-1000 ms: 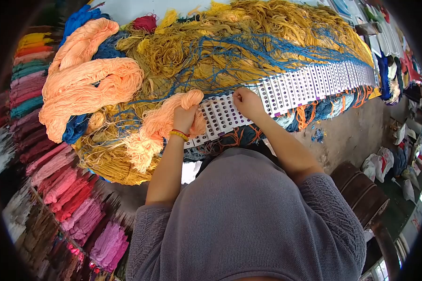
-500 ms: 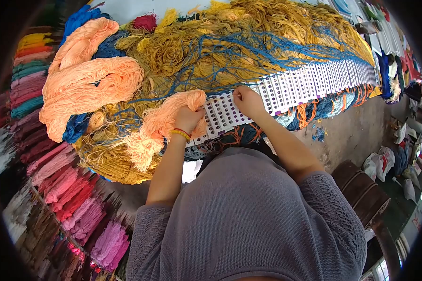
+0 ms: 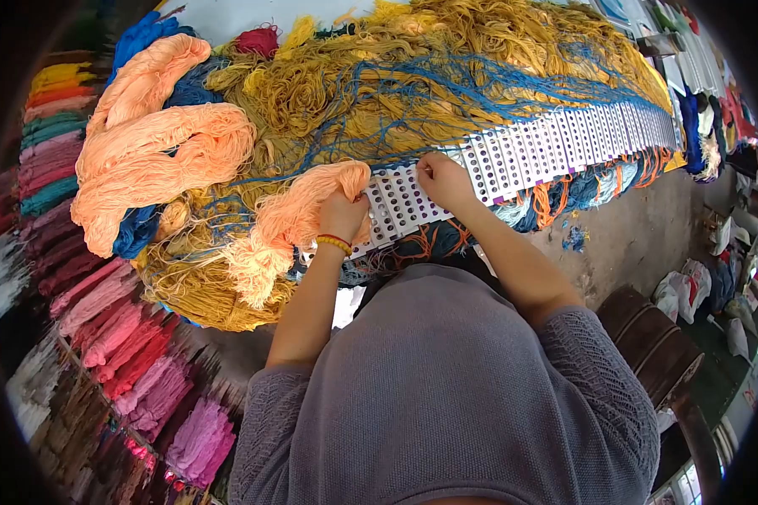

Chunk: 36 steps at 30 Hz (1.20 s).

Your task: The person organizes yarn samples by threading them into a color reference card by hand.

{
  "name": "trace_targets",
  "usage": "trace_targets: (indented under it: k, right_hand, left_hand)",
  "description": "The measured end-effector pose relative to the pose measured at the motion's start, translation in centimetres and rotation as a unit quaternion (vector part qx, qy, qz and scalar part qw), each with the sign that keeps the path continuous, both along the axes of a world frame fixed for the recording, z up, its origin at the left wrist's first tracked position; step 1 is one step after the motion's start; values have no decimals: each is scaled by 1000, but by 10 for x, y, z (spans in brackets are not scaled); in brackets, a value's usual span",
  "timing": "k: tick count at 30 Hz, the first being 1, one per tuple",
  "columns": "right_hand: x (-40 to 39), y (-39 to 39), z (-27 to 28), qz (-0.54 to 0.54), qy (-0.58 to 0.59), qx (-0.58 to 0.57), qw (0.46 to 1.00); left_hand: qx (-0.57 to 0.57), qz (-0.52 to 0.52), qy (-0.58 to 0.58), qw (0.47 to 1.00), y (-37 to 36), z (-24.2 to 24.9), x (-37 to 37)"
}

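My left hand (image 3: 342,216) is closed on the near end of a small peach yarn skein (image 3: 299,202), at the left end of a row of white punched cards (image 3: 522,156). My right hand (image 3: 446,182) rests over the cards, fingers curled in a pinch near their upper edge. Whatever thread it may hold is too small to make out. Blue strands (image 3: 446,76) run across a heap of mustard-yellow yarn (image 3: 312,105) just beyond the cards. Below the row hang dark blue, light blue and orange yarns (image 3: 556,202).
A large peach skein (image 3: 164,156) lies on the heap at left, beside blue yarn (image 3: 139,229). Rows of coloured skeins (image 3: 126,337) line the left side. A brown wooden seat (image 3: 648,345) and plastic bags (image 3: 686,290) are at right.
My left wrist has shifted slightly to the right and the hand has turned a little, still on the peach skein. My right hand has barely moved.
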State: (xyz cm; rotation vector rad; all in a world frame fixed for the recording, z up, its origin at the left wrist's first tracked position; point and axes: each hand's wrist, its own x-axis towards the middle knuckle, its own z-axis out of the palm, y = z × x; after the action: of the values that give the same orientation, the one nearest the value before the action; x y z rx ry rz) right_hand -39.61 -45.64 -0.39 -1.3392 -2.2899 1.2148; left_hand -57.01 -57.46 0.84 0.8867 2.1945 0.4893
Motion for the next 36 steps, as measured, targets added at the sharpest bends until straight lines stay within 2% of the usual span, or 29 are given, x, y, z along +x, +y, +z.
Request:
trace_targets:
  k: [4,10,12,16,18,22,31,36]
  right_hand:
    - [0,1,0,-1,0,0,1000]
    - [0,1,-6,6,-1,20,1000]
    - [0,0,-7,4,4,21,1000]
    - [0,0,-6,2,5,24,1000]
    - [0,0,-3,0,-1,10,1000]
    - [-1,0,-3,4,-9,-2,1000]
    - [-1,-1,-5,0,-7,15,1000]
    - [-1,-1,-5,2,-12,25,1000]
  left_hand:
    - [-9,2,34,999,3,-3,2]
    - [47,28,-27,998,-7,-15,-5]
    - [40,77,-115,990,-12,-8,-7]
    - [80,85,-158,981,-17,-17,-10]
    - [95,144,-296,940,-19,-11,-11]
    - [56,123,-346,928,-18,-3,-13]
    - [102,133,-401,901,-17,3,-6]
    - [141,142,-471,859,-15,6,-3]
